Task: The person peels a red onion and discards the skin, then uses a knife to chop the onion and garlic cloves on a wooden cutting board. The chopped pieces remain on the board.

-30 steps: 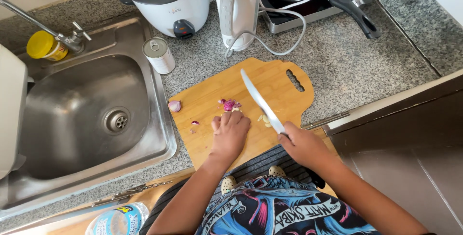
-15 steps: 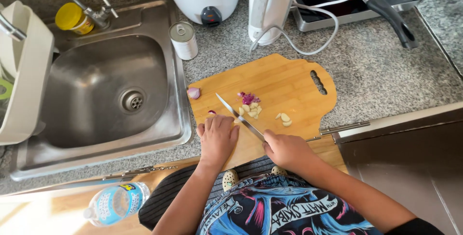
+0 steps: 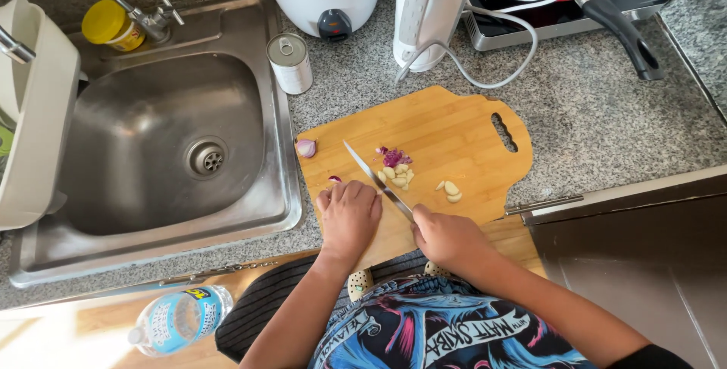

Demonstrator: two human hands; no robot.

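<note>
Head view: the right hand [image 3: 448, 236] is closed around a knife [image 3: 376, 180] handle, blade angled over the wooden cutting board [image 3: 447, 130] on the bench. The left hand [image 3: 350, 214] rests curled, fingertips down, on the board — holding nothing visible — just beside chopped garlic and shallot pieces [image 3: 395, 168].

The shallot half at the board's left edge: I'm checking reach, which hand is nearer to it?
Left. The left hand rests on the cutting board just below the shallot half; the right hand, gripping the knife, is farther right.
</note>
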